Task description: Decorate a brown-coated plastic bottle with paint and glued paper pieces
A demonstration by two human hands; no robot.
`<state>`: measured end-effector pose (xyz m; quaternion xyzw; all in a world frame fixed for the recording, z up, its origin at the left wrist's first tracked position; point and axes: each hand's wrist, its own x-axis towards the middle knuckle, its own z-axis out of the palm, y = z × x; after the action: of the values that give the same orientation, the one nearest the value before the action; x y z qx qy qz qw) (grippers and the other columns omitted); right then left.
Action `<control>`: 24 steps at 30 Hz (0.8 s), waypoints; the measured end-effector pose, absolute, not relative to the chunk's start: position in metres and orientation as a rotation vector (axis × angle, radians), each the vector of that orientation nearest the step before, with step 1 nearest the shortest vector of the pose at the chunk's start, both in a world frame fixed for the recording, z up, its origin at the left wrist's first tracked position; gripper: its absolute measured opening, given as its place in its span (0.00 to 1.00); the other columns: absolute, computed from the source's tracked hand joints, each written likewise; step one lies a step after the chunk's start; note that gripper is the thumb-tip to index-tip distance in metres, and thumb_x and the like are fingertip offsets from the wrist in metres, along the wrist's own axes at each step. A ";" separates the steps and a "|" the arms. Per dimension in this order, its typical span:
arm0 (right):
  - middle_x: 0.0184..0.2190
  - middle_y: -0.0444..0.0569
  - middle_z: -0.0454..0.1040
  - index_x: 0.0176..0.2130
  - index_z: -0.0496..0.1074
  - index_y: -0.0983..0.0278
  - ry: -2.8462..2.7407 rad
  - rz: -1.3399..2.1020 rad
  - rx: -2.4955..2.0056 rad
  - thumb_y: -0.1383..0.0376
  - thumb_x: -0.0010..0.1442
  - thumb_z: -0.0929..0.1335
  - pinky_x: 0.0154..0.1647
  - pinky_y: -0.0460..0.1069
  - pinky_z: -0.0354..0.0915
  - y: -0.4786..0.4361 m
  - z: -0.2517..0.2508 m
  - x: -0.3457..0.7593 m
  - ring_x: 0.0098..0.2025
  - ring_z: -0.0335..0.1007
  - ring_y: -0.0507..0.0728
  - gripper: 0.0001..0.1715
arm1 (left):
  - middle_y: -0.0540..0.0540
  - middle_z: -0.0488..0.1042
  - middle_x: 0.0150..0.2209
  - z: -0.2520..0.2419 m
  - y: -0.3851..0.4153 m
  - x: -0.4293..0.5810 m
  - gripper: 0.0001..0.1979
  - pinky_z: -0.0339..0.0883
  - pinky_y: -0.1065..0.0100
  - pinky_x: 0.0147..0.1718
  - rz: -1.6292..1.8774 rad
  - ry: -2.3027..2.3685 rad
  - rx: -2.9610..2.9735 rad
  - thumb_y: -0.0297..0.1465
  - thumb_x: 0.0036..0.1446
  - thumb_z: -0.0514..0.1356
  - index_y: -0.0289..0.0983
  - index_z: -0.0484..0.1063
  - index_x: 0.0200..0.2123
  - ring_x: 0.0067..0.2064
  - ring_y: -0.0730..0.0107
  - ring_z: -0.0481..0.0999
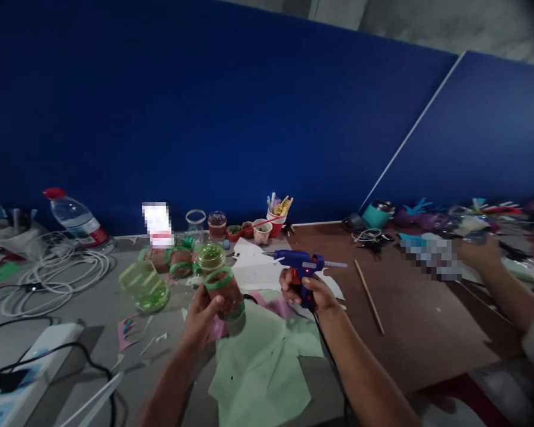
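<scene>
Looks like the gluing step; left hand point(201, 314) grips a green-rimmed jar point(225, 295) just left of the glue gun point(299, 261); right hand point(309, 292) wraps its handle; the nozzle probably needs to meet that rim next, over the counter point(409, 308).

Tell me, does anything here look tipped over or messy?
Yes. A clear green plastic jar lies tilted on its side on the grey table, and small paper scraps are scattered beside the pale green paper sheet.
</scene>
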<state>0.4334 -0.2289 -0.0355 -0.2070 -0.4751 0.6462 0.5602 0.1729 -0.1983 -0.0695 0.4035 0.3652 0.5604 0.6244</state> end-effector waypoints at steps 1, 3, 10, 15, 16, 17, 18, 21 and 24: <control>0.31 0.49 0.71 0.34 0.71 0.66 -1.106 1.530 -0.491 0.52 0.50 0.71 0.23 0.45 0.56 -0.229 -0.038 0.434 0.19 0.57 0.47 0.20 | 0.43 0.78 0.45 -0.071 -0.198 0.172 0.25 0.70 0.63 0.44 1.283 0.844 0.924 0.41 0.41 0.70 0.39 0.73 0.44 0.47 0.58 0.76; 0.32 0.49 0.71 0.34 0.71 0.65 -1.099 1.557 -0.517 0.52 0.50 0.72 0.23 0.45 0.56 -0.229 -0.042 0.434 0.19 0.58 0.46 0.20 | 0.42 0.78 0.46 -0.071 -0.197 0.173 0.26 0.70 0.63 0.44 1.276 0.851 0.948 0.41 0.39 0.71 0.39 0.73 0.44 0.48 0.56 0.75; 0.36 0.51 0.72 0.38 0.72 0.65 -1.103 1.547 -0.572 0.55 0.53 0.71 0.24 0.46 0.57 -0.236 -0.047 0.432 0.21 0.60 0.47 0.18 | 0.41 0.78 0.44 -0.069 -0.198 0.172 0.27 0.70 0.63 0.43 1.259 0.908 1.014 0.40 0.38 0.71 0.37 0.73 0.44 0.46 0.56 0.76; 0.35 0.51 0.72 0.37 0.73 0.67 -1.175 1.487 -0.633 0.55 0.53 0.71 0.27 0.47 0.60 -0.239 -0.043 0.428 0.24 0.62 0.49 0.18 | 0.41 0.78 0.43 -0.070 -0.199 0.169 0.27 0.70 0.63 0.42 1.292 0.913 1.036 0.40 0.38 0.71 0.37 0.73 0.43 0.45 0.56 0.76; 0.35 0.51 0.72 0.36 0.73 0.67 -1.196 1.485 -0.650 0.55 0.53 0.71 0.28 0.47 0.60 -0.240 -0.042 0.426 0.25 0.63 0.49 0.18 | 0.41 0.78 0.43 -0.071 -0.199 0.169 0.27 0.70 0.63 0.43 1.293 0.915 1.038 0.40 0.39 0.71 0.36 0.73 0.43 0.45 0.56 0.76; 0.34 0.51 0.72 0.36 0.73 0.67 -1.221 1.486 -0.670 0.55 0.53 0.72 0.28 0.47 0.61 -0.242 -0.040 0.424 0.26 0.63 0.50 0.18 | 0.41 0.78 0.43 -0.072 -0.198 0.169 0.27 0.70 0.63 0.43 1.293 0.914 1.035 0.40 0.38 0.71 0.36 0.74 0.43 0.45 0.56 0.76; 0.34 0.51 0.71 0.36 0.73 0.67 -1.249 1.482 -0.696 0.55 0.54 0.72 0.29 0.48 0.61 -0.243 -0.039 0.421 0.26 0.63 0.50 0.17 | 0.41 0.78 0.43 -0.072 -0.198 0.169 0.28 0.70 0.62 0.43 1.293 0.912 1.026 0.41 0.38 0.71 0.36 0.74 0.43 0.45 0.56 0.76; 0.35 0.51 0.71 0.37 0.73 0.66 -1.360 1.447 -0.801 0.54 0.55 0.71 0.31 0.48 0.63 -0.249 -0.036 0.416 0.28 0.65 0.51 0.18 | 0.40 0.78 0.44 -0.071 -0.198 0.169 0.29 0.70 0.61 0.43 1.285 0.895 0.992 0.42 0.37 0.71 0.36 0.74 0.44 0.46 0.54 0.76; 0.37 0.52 0.72 0.37 0.73 0.66 -1.458 1.411 -0.882 0.51 0.56 0.70 0.34 0.49 0.65 -0.255 -0.032 0.415 0.31 0.67 0.53 0.20 | 0.39 0.78 0.44 -0.066 -0.199 0.170 0.29 0.70 0.61 0.43 1.287 0.905 0.978 0.43 0.37 0.71 0.36 0.74 0.43 0.46 0.53 0.76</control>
<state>0.4145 -0.2545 -0.0324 -0.3563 -0.5891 0.5702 0.4483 0.1699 -0.1987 -0.0663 0.4220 0.3906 0.5553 0.6009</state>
